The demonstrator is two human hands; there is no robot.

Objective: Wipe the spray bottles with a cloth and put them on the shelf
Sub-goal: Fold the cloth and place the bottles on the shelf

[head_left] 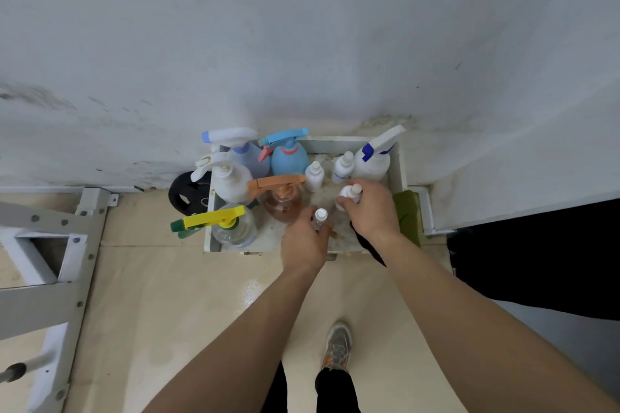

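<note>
head view: left hand point(303, 241) is gripping a clear bottle point(321, 215), right hand point(372, 208) a small white bottle point(349, 193), both in the tray point(401, 171); green cloth point(407, 214) is lying untouched, wiping likely pending.

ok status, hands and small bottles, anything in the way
Left hand grips small clear bottle; right hand grips small white bottle. Both inside the white tray. Trigger sprayers crowd its left; green cloth sits at its right edge.

trigger bottles point(235, 178) crowding tray's left, open gap point(327, 193) centre, wall point(302, 43) behind
</note>
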